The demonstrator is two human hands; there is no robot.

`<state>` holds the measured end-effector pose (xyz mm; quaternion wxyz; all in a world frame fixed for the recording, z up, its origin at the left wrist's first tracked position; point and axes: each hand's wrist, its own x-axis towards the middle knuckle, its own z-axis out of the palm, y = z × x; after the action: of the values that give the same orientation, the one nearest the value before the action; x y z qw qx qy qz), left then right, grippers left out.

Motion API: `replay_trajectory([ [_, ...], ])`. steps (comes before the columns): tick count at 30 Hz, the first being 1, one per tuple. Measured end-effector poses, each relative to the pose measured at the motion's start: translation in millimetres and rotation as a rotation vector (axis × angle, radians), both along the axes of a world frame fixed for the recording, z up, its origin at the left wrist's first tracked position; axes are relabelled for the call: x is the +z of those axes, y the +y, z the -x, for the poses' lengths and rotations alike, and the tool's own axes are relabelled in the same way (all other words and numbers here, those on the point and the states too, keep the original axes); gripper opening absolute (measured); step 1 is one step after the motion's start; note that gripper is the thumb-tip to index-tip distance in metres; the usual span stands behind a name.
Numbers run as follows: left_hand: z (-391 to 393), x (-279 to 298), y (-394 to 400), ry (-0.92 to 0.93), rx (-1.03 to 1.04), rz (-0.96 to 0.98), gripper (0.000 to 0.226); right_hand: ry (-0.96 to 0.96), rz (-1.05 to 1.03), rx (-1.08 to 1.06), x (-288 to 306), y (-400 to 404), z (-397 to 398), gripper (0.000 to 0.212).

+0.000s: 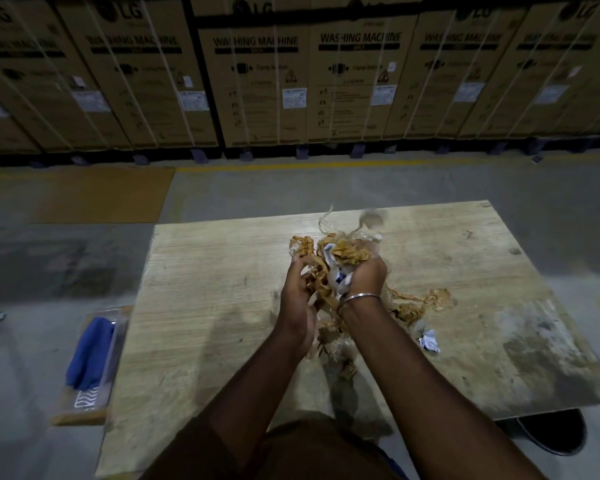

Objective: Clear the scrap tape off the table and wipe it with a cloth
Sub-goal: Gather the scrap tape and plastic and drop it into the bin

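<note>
— Now, what have you got in your hands over that pale wood-grain table (205, 306)?

— You hold a tangled wad of crumpled brown scrap tape (340, 254), mixed with clear film and bits of white-and-blue paper, gathered between both hands above the middle of the tabletop. Your left hand (298, 299) has its fingers curled into the near-left side of the wad; your right hand (364, 275), a thin silver bangle (359, 297) on its wrist, clutches the top and right side.

— Is all the tape up off the table?

— Not all. A brown strand (420, 301) trails from the wad to the right and lies on the wood, and a small crumpled white-and-blue paper scrap (430, 341) sits on the table just beyond your right forearm. More tape hangs below your wrists; whether it touches the wood you cannot tell.

— And the cloth?

— A folded blue cloth (89, 351) lies on a flat cardboard piece (80, 414) on the grey floor, just beside the table's left edge. Stacked brown washing-machine cartons (264, 81) line the far wall, behind a yellow floor line (291, 166).
</note>
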<state>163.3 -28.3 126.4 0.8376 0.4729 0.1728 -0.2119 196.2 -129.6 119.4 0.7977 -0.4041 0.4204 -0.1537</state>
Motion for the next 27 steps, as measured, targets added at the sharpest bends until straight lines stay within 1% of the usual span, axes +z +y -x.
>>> replay_trajectory([
  [1, 2.0, -1.7, 2.4, 0.024, -0.011, -0.02, 0.049, -0.009, -0.048, -0.024, -1.2, -3.0, -1.3, 0.039],
  [3, 7.2, -4.2, 4.1, 0.111, -0.052, 0.001, 0.054, -0.088, -0.199, -0.027, -4.5, -4.1, -2.7, 0.05],
  [4, 9.1, -5.0, 3.6, 0.151, -0.065, 0.047, 0.058, -0.1, -0.215, -0.016, -4.0, -0.9, -1.1, 0.048],
  [5, 9.9, -2.8, 2.6, 0.171, -0.062, 0.108, 0.064, -0.104, -0.185, 0.008, -1.4, 4.4, 1.9, 0.041],
  [6, 10.3, 1.4, 1.3, 0.168, -0.056, 0.179, 0.069, -0.096, -0.117, 0.046, 4.7, 11.6, 8.3, 0.035],
  [7, 8.3, 3.7, 0.6, 0.158, -0.037, 0.221, 0.071, -0.096, -0.023, 0.075, 5.5, 17.9, 13.0, 0.034],
  [8, 6.1, 10.2, 0.7, 0.138, -0.015, 0.235, 0.07, -0.105, 0.069, 0.088, 5.3, 22.0, 16.7, 0.027],
  [9, 2.0, 10.8, 0.9, 0.117, 0.006, 0.233, 0.066, -0.13, 0.207, 0.105, 5.3, 25.4, 22.5, 0.018],
  [11, -1.3, 16.5, 1.7, 0.07, 0.011, 0.213, 0.057, -0.156, 0.483, 0.155, -2.1, 29.8, 30.0, 0.018],
  [12, -0.9, 16.4, 1.9, 0.047, 0.018, 0.185, 0.049, -0.176, 0.589, 0.201, -4.3, 33.1, 33.6, 0.02],
  [14, -1.3, 10.9, -0.4, -0.017, 0.07, 0.101, 0.035, -0.203, 0.685, 0.345, -8.5, 35.8, 34.3, 0.031],
  [16, -2.6, 8.0, -2.8, -0.058, 0.133, 0.018, 0.027, -0.167, 0.677, 0.416, -5.9, 37.9, 33.0, 0.039],
  [18, -4.3, 9.2, -2.0, -0.09, 0.182, -0.012, 0.024, -0.124, 0.635, 0.418, -3.3, 41.1, 33.0, 0.05],
  [19, -6.1, 7.0, -0.6, -0.099, 0.206, -0.025, 0.024, -0.119, 0.619, 0.421, -2.3, 43.3, 34.0, 0.05],
  [21, -7.3, 4.6, 2.8, -0.105, 0.233, -0.067, 0.023, -0.138, 0.629, 0.426, 1.6, 50.9, 36.1, 0.038],
  [23, -6.5, 1.7, 7.3, -0.103, 0.241, -0.075, 0.028, -0.169, 0.653, 0.44, 4.3, 57.1, 40.7, 0.029],
  [25, -9.2, -2.9, 10.5, -0.074, 0.28, -0.056, 0.031, -0.193, 0.629, 0.452, 5.7, 59.5, 47.6, 0.028],
  [27, -12.4, -8.1, 10.9, -0.001, 0.329, -0.012, 0.03, -0.237, 0.588, 0.49, 3.9, 59.4, 54.2, 0.033],
])
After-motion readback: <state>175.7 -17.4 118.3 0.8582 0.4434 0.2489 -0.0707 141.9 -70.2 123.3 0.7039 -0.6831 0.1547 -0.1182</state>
